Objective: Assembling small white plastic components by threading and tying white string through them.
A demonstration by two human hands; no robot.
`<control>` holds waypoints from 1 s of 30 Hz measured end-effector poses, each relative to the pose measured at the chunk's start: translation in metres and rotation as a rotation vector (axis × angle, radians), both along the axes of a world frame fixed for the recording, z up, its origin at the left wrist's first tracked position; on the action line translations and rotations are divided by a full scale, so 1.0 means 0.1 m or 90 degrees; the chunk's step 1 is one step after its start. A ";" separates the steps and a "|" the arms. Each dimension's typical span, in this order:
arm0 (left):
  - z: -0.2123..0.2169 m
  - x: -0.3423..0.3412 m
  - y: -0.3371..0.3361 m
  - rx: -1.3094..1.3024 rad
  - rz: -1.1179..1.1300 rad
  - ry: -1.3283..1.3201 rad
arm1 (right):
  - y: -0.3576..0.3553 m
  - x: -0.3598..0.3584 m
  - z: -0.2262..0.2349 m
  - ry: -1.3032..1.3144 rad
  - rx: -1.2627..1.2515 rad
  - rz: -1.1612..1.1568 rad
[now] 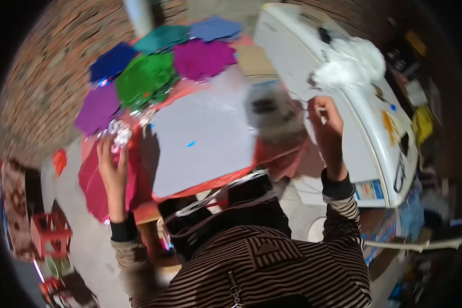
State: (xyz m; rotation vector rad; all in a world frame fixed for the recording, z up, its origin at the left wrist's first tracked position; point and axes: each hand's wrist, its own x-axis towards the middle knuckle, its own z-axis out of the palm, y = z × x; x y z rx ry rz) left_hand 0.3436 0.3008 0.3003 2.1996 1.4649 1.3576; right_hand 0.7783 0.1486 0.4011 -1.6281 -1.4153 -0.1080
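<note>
At the left side of the table, my left hand (113,169) reaches forward with thumb and fingers apart. Its fingertips are at a crumpled clear-white plastic bundle (121,134), beside a crimson bag of material (95,179). My right hand (327,126) is raised near the white chest freezer, thumb and fingertips pinched together; whatever is between them is too small to make out. Between the hands lies a pale grey board (205,143) with a small blue scrap (191,144) on it. A blurred clear plastic bag with dark contents (272,110) stands at the board's right edge.
Behind the board sit bags of coloured material: purple (98,109), blue (112,62), green (146,77), teal (161,39), magenta (204,57). The white chest freezer (339,123) carries white plastic bags (351,64). A red stool (51,233) stands on the floor at left.
</note>
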 end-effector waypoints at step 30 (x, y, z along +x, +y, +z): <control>0.29 1.81 -1.11 -0.158 -0.128 0.007 | -2.30 5.05 0.98 -0.006 -0.438 -0.906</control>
